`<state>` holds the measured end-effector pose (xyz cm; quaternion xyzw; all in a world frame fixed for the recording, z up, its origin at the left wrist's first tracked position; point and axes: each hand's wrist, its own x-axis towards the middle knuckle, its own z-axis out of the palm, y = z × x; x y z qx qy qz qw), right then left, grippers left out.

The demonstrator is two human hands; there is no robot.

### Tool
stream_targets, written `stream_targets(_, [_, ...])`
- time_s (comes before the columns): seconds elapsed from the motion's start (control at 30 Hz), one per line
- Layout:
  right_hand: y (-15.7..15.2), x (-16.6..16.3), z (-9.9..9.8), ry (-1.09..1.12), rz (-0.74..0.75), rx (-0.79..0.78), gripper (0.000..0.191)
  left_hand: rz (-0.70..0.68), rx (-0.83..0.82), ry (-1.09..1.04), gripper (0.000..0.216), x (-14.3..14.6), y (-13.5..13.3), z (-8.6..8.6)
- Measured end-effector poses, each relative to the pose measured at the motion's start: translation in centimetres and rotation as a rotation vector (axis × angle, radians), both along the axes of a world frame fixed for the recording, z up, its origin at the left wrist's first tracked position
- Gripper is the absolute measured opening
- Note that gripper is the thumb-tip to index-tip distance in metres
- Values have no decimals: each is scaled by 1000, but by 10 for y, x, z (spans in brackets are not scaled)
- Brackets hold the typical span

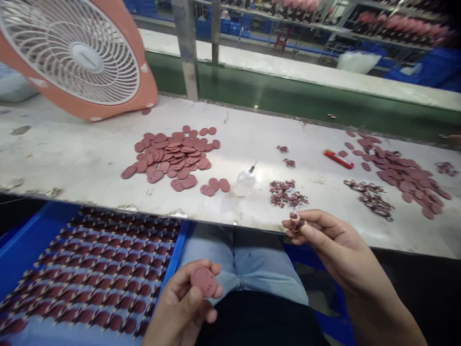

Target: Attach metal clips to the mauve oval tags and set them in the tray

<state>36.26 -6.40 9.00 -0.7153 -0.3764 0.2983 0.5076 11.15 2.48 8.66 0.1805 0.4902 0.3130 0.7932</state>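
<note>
Over my lap, my left hand (190, 298) pinches a dusky-red oval disc (203, 281) with small holes near one edge. At the table's front edge, my right hand (331, 240) grips a small dark-red and white piece (296, 222) between thumb and fingers; its exact kind is not clear. Just beyond it lies a cluster of similar small pieces (286, 193). A small clear bottle with a thin dark tip (246, 182) stands left of that cluster. Further left spreads a heap of matching oval discs (176, 154).
An orange fan (86, 57) stands at the back left. At lower left, a blue crate (176, 259) holds rows of assembled dark-red pieces. A second disc heap (410, 175), more small pieces (372, 198) and a red tube-like item (338, 158) lie on the right. A green conveyor belt (288, 91) runs behind.
</note>
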Motion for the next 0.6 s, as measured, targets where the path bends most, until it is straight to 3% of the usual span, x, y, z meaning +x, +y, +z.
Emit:
stream_targets(0.17, [23, -56, 10, 252, 313, 88, 9, -86, -50, -131, 41, -5, -6, 2])
stream_targets(0.23, [28, -70, 16, 263, 407, 102, 9, -111, -36, -183, 39, -8, -8, -2])
stream_targets(0.43, [32, -83, 23, -42, 538, 120, 21, -179, 52, -267, 36, -17, -8, -10])
stream_targets(0.6, [35, -85, 26, -132, 621, 124, 15, -174, 50, -282, 30, -17, -7, -9])
